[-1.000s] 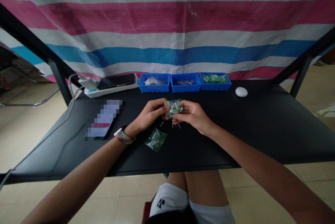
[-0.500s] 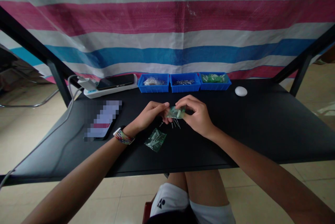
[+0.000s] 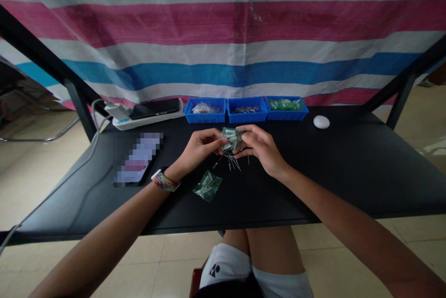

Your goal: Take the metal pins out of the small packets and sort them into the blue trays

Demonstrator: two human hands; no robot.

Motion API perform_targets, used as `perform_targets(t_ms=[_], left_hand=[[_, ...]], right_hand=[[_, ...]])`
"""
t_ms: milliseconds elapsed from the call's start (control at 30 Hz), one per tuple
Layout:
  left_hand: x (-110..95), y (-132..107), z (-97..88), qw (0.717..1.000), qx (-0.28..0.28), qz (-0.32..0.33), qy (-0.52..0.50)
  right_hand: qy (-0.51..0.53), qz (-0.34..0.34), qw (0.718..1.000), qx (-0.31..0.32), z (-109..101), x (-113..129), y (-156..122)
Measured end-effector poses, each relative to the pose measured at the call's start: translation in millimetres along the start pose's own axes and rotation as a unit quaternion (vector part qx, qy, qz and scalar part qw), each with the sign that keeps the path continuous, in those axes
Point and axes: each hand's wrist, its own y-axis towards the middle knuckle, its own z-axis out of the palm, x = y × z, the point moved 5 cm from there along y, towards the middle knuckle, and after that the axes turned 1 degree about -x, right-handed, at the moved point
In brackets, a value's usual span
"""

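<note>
Between my hands, above the black table [image 3: 278,200], is a small clear green plastic bag [image 3: 232,135] with pale tube-like pieces inside. My left hand [image 3: 202,147] pinches its left side with thumb and fingers. On its right side, my right hand [image 3: 259,145] grips it the same way. Several thin metal pins [image 3: 232,162] lie loose on the table just below the bag, partly hidden by my fingers. Closer to me rests a second green plastic bag [image 3: 208,185], flat on the table, holding similar pale pieces.
Three blue bins stand in a row behind my hands: one with clear plastic bits [image 3: 205,118], one with metal pins [image 3: 246,119], one with green bags [image 3: 287,116]. Left are a power strip [image 3: 127,124], a dark phone [image 3: 155,108] and a lit phone [image 3: 139,158]. A white mouse [image 3: 321,122] sits right.
The bag between my hands has turned and risen slightly, so more of its pale pieces show. My right hand has shifted its hold on it. The bag on the table has not moved.
</note>
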Motion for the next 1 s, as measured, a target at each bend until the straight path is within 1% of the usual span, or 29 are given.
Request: perform_targets(t_ms=[133,267,333,400,467,533,600,667,733,800,833,900,1000], left_hand=[[-0.6,-1.0,1.1,1.0,0.008,0.009,-0.003],[-0.8,-1.0,1.3,1.0,0.012,0.006,0.017],[-0.2,-0.2,0.7,1.0,0.014,0.002,0.024],[1.6,0.8,0.6,0.999,0.024,-0.007,0.024],[5.1,1.5,1.8,0.999,0.043,-0.024,0.014],[9.6,1.6,4.0,0.997,0.065,-0.049,-0.013],[13.3,1.3,6.2,0.993,0.078,-0.072,-0.054],[14.6,0.8,7.6,0.99,0.079,-0.082,-0.083],[13.5,0.5,8.6,0.989,0.076,-0.081,-0.092],[11.5,0.2,9.3,0.99,0.073,-0.08,-0.092],[10.5,0.2,9.5,0.99,0.072,-0.078,-0.09],[8.9,0.4,9.2,0.991,0.066,-0.072,-0.086],[8.0,1.2,7.7,0.994,0.057,-0.054,-0.075]], right_hand=[[-0.018,-0.008,1.0,0.012,7.4,-0.6,-1.3],[-0.04,-0.021,0.999,-0.008,7.0,-1.8,-1.1],[-0.054,-0.039,0.997,-0.025,4.1,0.3,-1.6],[-0.091,-0.078,0.992,-0.042,1.4,6.5,-3.3],[-0.164,-0.145,0.974,-0.054,0.8,16.8,-6.6],[-0.244,-0.222,0.942,-0.055,3.3,27.7,-11.1],[-0.296,-0.281,0.912,-0.045,7.0,34.5,-14.8],[-0.317,-0.313,0.895,-0.038,9.2,36.4,-16.5],[-0.323,-0.321,0.89,-0.038,9.5,34.9,-16.6],[-0.317,-0.307,0.896,-0.043,8.6,31.1,-15.3],[-0.304,-0.291,0.906,-0.045,7.4,28.6,-14.2],[-0.251,-0.243,0.936,-0.05,3.7,22.4,-10.9],[-0.13,-0.147,0.979,-0.054,-3.4,10.7,-4.6]])
